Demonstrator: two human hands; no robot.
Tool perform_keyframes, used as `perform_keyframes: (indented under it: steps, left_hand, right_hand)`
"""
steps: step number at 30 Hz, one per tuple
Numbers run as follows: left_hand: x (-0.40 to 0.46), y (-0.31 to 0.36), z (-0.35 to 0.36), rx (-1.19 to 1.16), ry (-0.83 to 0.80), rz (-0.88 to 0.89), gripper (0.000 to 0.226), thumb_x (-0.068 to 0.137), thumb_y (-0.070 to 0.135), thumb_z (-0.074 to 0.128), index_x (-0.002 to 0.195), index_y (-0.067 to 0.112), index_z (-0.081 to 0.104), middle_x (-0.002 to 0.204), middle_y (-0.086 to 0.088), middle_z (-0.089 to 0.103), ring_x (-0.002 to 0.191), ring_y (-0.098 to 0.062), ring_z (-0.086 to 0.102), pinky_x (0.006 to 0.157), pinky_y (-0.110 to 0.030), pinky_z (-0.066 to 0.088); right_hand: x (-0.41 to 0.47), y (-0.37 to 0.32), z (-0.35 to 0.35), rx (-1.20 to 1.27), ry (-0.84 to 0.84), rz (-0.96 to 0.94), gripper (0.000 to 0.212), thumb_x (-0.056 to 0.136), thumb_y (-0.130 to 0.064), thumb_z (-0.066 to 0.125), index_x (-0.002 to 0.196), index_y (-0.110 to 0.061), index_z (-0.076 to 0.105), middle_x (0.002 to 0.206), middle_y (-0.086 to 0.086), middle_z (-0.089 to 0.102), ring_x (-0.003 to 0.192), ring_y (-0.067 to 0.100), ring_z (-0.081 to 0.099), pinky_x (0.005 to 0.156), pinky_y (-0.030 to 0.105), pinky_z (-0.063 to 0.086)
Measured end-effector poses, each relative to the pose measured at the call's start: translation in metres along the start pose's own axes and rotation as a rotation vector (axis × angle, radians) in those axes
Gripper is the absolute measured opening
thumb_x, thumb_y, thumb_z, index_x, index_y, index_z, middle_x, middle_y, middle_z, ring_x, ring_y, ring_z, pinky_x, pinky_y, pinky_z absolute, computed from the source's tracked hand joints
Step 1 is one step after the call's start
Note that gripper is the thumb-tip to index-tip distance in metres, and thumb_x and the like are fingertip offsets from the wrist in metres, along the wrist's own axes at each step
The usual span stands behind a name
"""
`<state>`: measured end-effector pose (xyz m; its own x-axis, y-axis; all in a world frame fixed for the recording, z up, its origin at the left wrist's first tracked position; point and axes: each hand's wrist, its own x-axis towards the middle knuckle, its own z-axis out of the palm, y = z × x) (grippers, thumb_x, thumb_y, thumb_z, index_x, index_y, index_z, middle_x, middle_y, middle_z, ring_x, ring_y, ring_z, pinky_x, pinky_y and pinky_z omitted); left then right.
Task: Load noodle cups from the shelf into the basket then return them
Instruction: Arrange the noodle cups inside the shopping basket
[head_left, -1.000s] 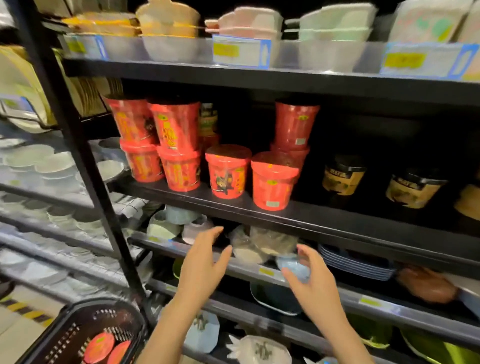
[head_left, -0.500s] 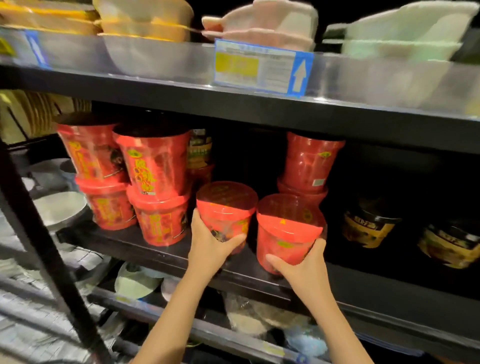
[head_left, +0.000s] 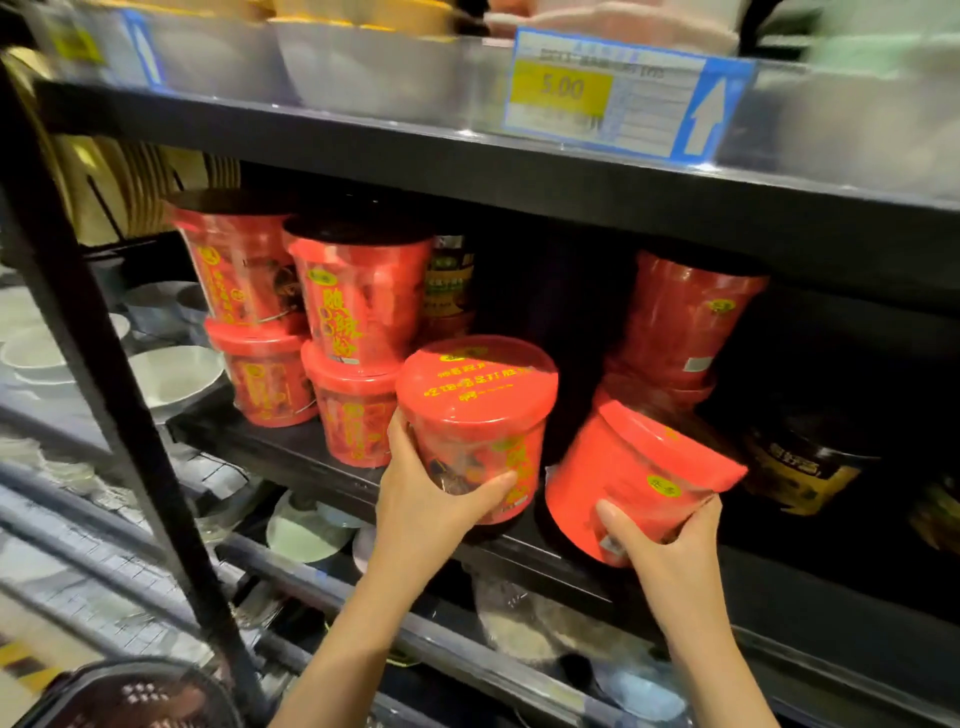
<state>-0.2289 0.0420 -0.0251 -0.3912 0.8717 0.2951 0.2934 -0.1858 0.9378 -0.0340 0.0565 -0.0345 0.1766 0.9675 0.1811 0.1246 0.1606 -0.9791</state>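
My left hand (head_left: 431, 499) grips a red noodle cup (head_left: 475, 415) from below, lifted just off the black shelf (head_left: 291, 452) and tilted toward me. My right hand (head_left: 670, 551) holds a second red noodle cup (head_left: 631, 467), tipped to the right above the shelf edge. More red cups (head_left: 353, 332) stand stacked in twos on the shelf's left, and another stacked pair of red cups (head_left: 680, 322) sits behind at the right. The dark basket (head_left: 140, 696) shows at the bottom left corner, its contents blurred.
Dark noodle cups (head_left: 810, 462) stand on the shelf to the right. A black upright post (head_left: 104, 364) runs down the left. White bowls (head_left: 171, 374) fill the shelves at the left and below. The shelf above carries trays and a price tag (head_left: 618, 93).
My hands rose from below the shelf, closed on the two front red cups, and have lifted and tilted them off the shelf. The view has moved closer.
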Motion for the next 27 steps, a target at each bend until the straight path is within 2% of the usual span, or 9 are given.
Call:
perform_keyframes:
  steps: [5,8,11,16,19,21,23,24,27]
  left_hand:
    - [-0.049,0.001,-0.055,-0.135,0.082,-0.018,0.116,0.038,0.057,0.075,0.139,0.036,0.022,0.124,0.022,0.049,0.111,0.002,0.052,0.092,-0.023,0.041]
    - [-0.082,-0.014,-0.093,-0.168,0.180,-0.095,0.113,0.036,0.054,0.078,0.135,0.041,0.027,0.120,0.024,0.052,0.108,0.003,0.055,0.090,-0.026,0.042]
    - [-0.123,-0.032,-0.137,-0.173,0.298,-0.177,0.115,0.032,0.053,0.078,0.136,0.035,0.031,0.118,0.018,0.056,0.106,-0.004,0.057,0.093,-0.032,0.044]
    - [-0.202,-0.056,-0.196,-0.153,0.491,-0.280,0.110,0.029,0.047,0.075,0.130,0.024,0.037,0.115,0.008,0.058,0.098,0.000,0.058,0.081,-0.014,0.044]
    - [-0.252,-0.081,-0.227,-0.105,0.580,-0.414,0.117,0.026,0.050,0.076,0.133,0.022,0.036,0.118,0.003,0.058,0.103,-0.012,0.059,0.092,-0.030,0.046]
    - [-0.286,-0.101,-0.244,-0.070,0.649,-0.525,0.127,0.023,0.057,0.079,0.137,0.024,0.032,0.122,-0.003,0.057,0.108,-0.020,0.058,0.098,-0.045,0.045]
    - [-0.316,-0.118,-0.255,-0.050,0.715,-0.613,0.140,0.015,0.066,0.082,0.138,0.025,0.030,0.125,-0.005,0.057,0.111,-0.023,0.057,0.100,-0.049,0.043]
    - [-0.327,-0.124,-0.259,-0.046,0.749,-0.645,0.144,0.011,0.068,0.081,0.138,0.023,0.031,0.125,-0.006,0.057,0.111,-0.024,0.057,0.101,-0.048,0.042]
    - [-0.354,-0.144,-0.269,-0.036,0.857,-0.744,0.148,0.005,0.067,0.079,0.137,0.017,0.034,0.125,-0.012,0.056,0.111,-0.029,0.056,0.100,-0.049,0.042]
  right_hand:
    - [-0.042,-0.018,0.016,0.107,-0.147,-0.012,0.081,0.067,-0.015,0.083,0.129,-0.028,0.032,0.108,-0.010,0.055,0.087,-0.004,0.058,0.076,0.021,0.048]
    - [-0.076,-0.022,0.036,0.132,-0.268,-0.003,0.094,0.042,-0.038,0.084,0.123,-0.034,0.035,0.107,0.002,0.060,0.081,0.008,0.064,0.069,0.018,0.051]
    - [-0.118,-0.015,0.061,0.180,-0.409,0.033,0.082,0.046,-0.026,0.076,0.117,-0.037,0.037,0.107,-0.011,0.058,0.078,-0.009,0.062,0.065,0.008,0.048]
    - [-0.188,0.006,0.099,0.193,-0.606,0.140,0.092,0.045,-0.027,0.089,0.121,-0.034,0.037,0.108,-0.011,0.057,0.076,-0.014,0.061,0.059,0.006,0.048]
    - [-0.226,0.031,0.115,0.131,-0.705,0.182,0.094,0.025,-0.040,0.081,0.110,-0.041,0.041,0.107,-0.009,0.059,0.089,0.003,0.064,0.068,0.020,0.052]
    - [-0.250,0.052,0.123,0.048,-0.728,0.232,0.109,0.014,-0.048,0.087,0.113,-0.043,0.041,0.109,-0.002,0.062,0.095,0.017,0.064,0.078,0.035,0.053]
    - [-0.271,0.071,0.133,-0.024,-0.778,0.273,0.123,0.005,-0.061,0.087,0.117,-0.045,0.040,0.109,0.006,0.065,0.094,0.024,0.065,0.082,0.046,0.053]
    - [-0.279,0.075,0.137,-0.059,-0.804,0.283,0.127,0.003,-0.058,0.088,0.119,-0.042,0.040,0.107,0.009,0.065,0.090,0.024,0.066,0.080,0.046,0.055]
    - [-0.295,0.084,0.154,-0.107,-0.896,0.340,0.120,0.014,-0.026,0.087,0.124,-0.019,0.040,0.101,0.010,0.062,0.074,0.007,0.066,0.059,0.016,0.053]
